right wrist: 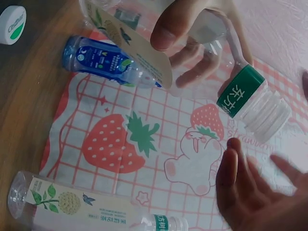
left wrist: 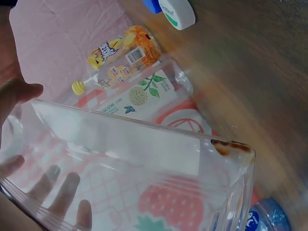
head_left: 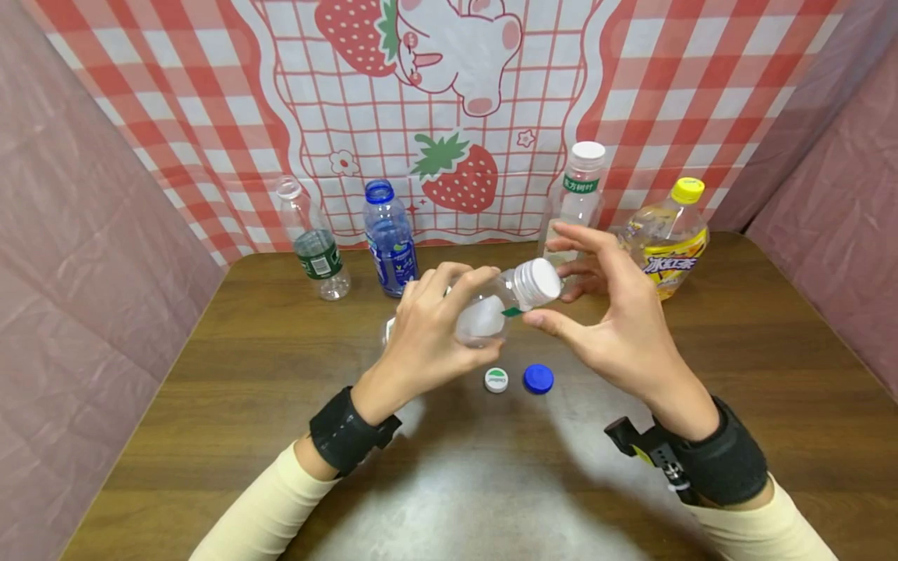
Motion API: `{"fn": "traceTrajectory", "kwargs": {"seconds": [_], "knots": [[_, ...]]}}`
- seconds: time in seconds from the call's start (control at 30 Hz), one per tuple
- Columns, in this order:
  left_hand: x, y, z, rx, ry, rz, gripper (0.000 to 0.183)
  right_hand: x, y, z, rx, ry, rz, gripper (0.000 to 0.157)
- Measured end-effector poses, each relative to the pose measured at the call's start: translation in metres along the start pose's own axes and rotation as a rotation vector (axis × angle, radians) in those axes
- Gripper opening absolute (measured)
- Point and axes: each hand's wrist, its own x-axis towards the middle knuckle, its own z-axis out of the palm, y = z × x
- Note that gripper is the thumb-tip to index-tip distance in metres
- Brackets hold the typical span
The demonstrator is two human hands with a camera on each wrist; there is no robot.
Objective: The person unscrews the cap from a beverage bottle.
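My left hand [head_left: 424, 323] grips a clear plastic bottle [head_left: 484, 318] round its body, above the table. The bottle is tilted, its white-topped neck [head_left: 539, 280] pointing right toward my right hand [head_left: 620, 323]. That hand has its thumb and fingers spread about the neck, with nothing between them. A green neck label [right wrist: 241, 91] and a beige body label [right wrist: 132, 45] show in the right wrist view. Brown residue [left wrist: 231, 146] marks the bottle's base end in the left wrist view. Under the bottle lie a white cap [head_left: 496, 380] and a blue cap [head_left: 538, 379].
Along the back of the wooden table [head_left: 231, 405] stand a green-labelled bottle [head_left: 319, 253], an uncapped blue bottle [head_left: 390, 241], a clear white-capped bottle [head_left: 585, 175] and a yellow-capped bottle [head_left: 669, 241]. A strawberry-print cloth [head_left: 547, 70] hangs behind them.
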Motion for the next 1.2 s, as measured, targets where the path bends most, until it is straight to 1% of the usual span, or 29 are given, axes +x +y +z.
{"fn": "traceTrajectory", "kwargs": {"seconds": [0.03, 0.07, 0.13, 0.17, 0.2, 0.27, 0.37, 0.43, 0.5, 0.6, 0.63, 0.7, 0.8, 0.93, 1.07, 1.2], "knots": [[0.0, 0.0, 0.0, 0.007, 0.0, 0.003, 0.079, 0.0, 0.0, 0.0, -0.017, 0.017, 0.037, 0.071], [0.0, 0.0, 0.0, 0.015, 0.0, 0.006, 0.079, -0.001, -0.001, 0.0, -0.03, 0.033, 0.082, 0.061], [0.0, 0.001, -0.001, 0.032, 0.002, 0.02, 0.079, -0.002, -0.001, 0.0, -0.066, 0.067, 0.169, 0.035], [0.0, 0.001, -0.001, 0.042, 0.003, 0.028, 0.078, -0.002, -0.002, 0.0, -0.091, 0.081, 0.206, 0.028], [0.0, 0.001, -0.001, 0.053, 0.005, 0.037, 0.078, -0.002, -0.002, 0.001, -0.116, 0.092, 0.235, 0.025], [0.0, 0.001, 0.0, 0.072, 0.006, 0.054, 0.077, -0.003, -0.002, 0.002, -0.157, 0.106, 0.273, 0.029], [-0.001, 0.001, 0.0, 0.092, 0.007, 0.07, 0.076, -0.003, -0.003, 0.005, -0.198, 0.112, 0.286, 0.033], [-0.001, 0.001, -0.001, 0.097, 0.006, 0.074, 0.076, -0.003, -0.003, 0.006, -0.195, 0.105, 0.281, 0.032], [-0.001, 0.001, -0.001, 0.099, 0.005, 0.071, 0.076, -0.003, -0.003, 0.005, -0.183, 0.088, 0.258, 0.029], [-0.001, -0.001, -0.001, 0.096, 0.001, 0.06, 0.076, -0.002, -0.004, 0.002, -0.163, 0.041, 0.195, 0.022], [-0.001, -0.001, 0.0, 0.093, 0.002, 0.054, 0.077, -0.002, -0.004, 0.0, -0.161, 0.024, 0.166, 0.023], [-0.001, -0.002, 0.0, 0.088, 0.001, 0.044, 0.078, -0.001, -0.004, -0.004, -0.153, -0.012, 0.109, 0.029], [-0.001, -0.003, 0.0, 0.077, -0.004, 0.033, 0.08, 0.0, -0.004, -0.009, -0.143, -0.055, 0.033, 0.044], [-0.001, -0.002, 0.001, 0.064, -0.017, 0.025, 0.08, 0.001, -0.005, -0.013, -0.091, -0.091, -0.035, 0.056], [-0.001, -0.002, 0.002, 0.056, -0.022, 0.017, 0.081, 0.002, -0.004, -0.013, -0.029, -0.099, -0.06, 0.06], [-0.001, -0.001, 0.001, 0.056, -0.028, 0.018, 0.081, 0.001, -0.004, -0.01, 0.007, -0.07, -0.028, 0.055]]}}
